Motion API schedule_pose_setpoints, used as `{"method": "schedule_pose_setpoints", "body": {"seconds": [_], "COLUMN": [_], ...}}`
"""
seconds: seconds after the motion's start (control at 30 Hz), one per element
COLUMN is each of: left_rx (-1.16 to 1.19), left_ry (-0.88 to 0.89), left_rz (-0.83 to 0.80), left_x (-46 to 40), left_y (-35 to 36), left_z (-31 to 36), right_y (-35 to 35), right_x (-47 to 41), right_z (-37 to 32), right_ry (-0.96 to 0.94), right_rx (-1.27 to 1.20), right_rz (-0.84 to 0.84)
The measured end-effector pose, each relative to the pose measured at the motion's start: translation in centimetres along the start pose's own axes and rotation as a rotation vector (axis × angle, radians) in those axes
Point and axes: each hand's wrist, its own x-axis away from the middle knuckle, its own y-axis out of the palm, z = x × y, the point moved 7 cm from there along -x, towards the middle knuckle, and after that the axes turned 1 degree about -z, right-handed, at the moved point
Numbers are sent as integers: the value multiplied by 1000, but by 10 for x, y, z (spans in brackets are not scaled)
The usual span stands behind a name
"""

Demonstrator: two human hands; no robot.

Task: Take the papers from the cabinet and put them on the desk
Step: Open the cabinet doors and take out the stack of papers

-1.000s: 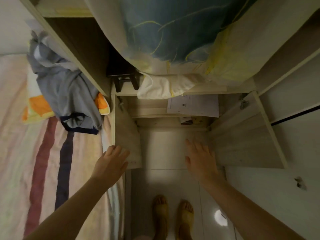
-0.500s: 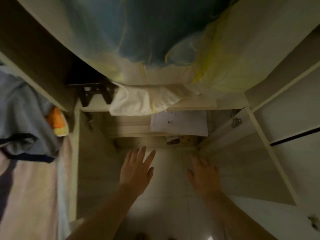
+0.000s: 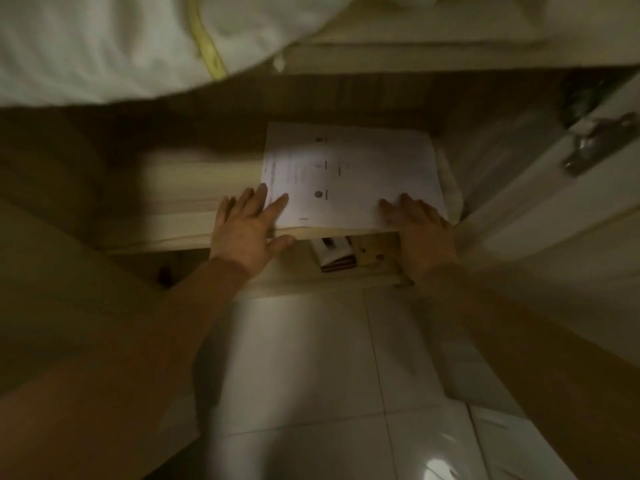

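A stack of white printed papers (image 3: 349, 174) lies on the middle shelf (image 3: 194, 202) of the open cabinet, its front edge jutting past the shelf. My left hand (image 3: 242, 230) is at the stack's front left corner, fingers on top and thumb under the edge. My right hand (image 3: 424, 230) covers the front right corner with its fingers flat on the top sheet; its thumb is hidden below.
White bedding with a yellow trim (image 3: 138, 39) bulges from the shelf above. The right cabinet door (image 3: 554, 220) stands open, its metal hinge (image 3: 595, 147) showing. Small boxes and a booklet (image 3: 346, 254) sit on the bottom shelf. Below is glossy tiled floor (image 3: 311, 375).
I have bent down close to the cabinet. Both hands went forward from mid-air above the floor onto the front corners of the papers.
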Motion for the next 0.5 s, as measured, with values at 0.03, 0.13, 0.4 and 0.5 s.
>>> {"method": "schedule_pose_setpoints", "body": {"seconds": [0.03, 0.13, 0.4, 0.5], "left_rx": [1, 53, 706, 1054], "left_ry": [-1, -11, -374, -286], "left_rz": [36, 117, 170, 23], "left_x": [3, 24, 76, 62], "left_y": [-1, -3, 6, 19], "left_z": [-1, -1, -32, -20], "right_y": [2, 5, -12, 6], "right_x": [0, 15, 37, 29], "right_z": [-1, -6, 26, 39], "right_ry": [3, 1, 180, 261], "right_rx": [-10, -29, -380, -611], "right_rz": [18, 93, 233, 56]}}
